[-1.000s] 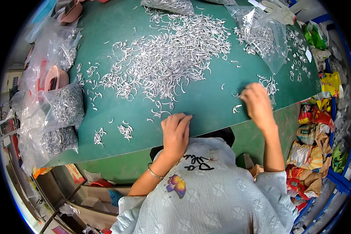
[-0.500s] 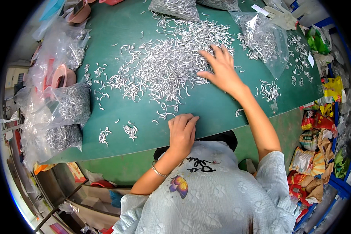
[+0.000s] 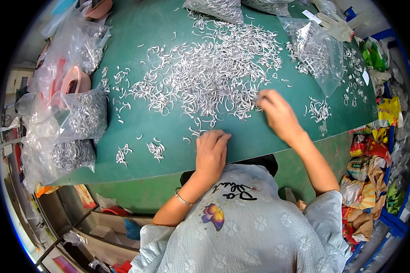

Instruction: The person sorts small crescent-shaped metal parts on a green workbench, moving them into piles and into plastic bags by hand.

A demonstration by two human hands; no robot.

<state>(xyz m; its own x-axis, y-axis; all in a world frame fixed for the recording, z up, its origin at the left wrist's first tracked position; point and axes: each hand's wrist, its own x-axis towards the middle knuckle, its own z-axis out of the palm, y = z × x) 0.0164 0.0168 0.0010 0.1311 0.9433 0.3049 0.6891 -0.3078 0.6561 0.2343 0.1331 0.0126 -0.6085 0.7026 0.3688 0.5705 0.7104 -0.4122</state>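
A wide heap of small curved silvery metal pieces [image 3: 205, 73] is spread over the green table [image 3: 168, 157]. My right hand [image 3: 279, 116] is at the heap's near right edge. Its fingers are curled together, tips slightly blurred by motion, and what they pinch, if anything, is hidden. By the table's near edge rests my left hand [image 3: 211, 152], fingers bent and pressed together; I cannot see what is inside them. A few loose pieces lie just beyond its knuckles. Two little clusters, one of them a small pile [image 3: 156, 150], lie left of that hand.
Clear bags of metal pieces stand along the left edge, one bag [image 3: 89, 116] beside a pink basket [image 3: 76, 81]. An open bag [image 3: 316, 54] lies at the right, near a pale glove [image 3: 336, 26]. Another small cluster [image 3: 319, 109] sits right of my right hand. Packed shelves stand further right.
My right hand has drawn back from the heap's right side toward me, its spread fingers now curled together. The left hand stays in nearly the same place. The view has shifted slightly.
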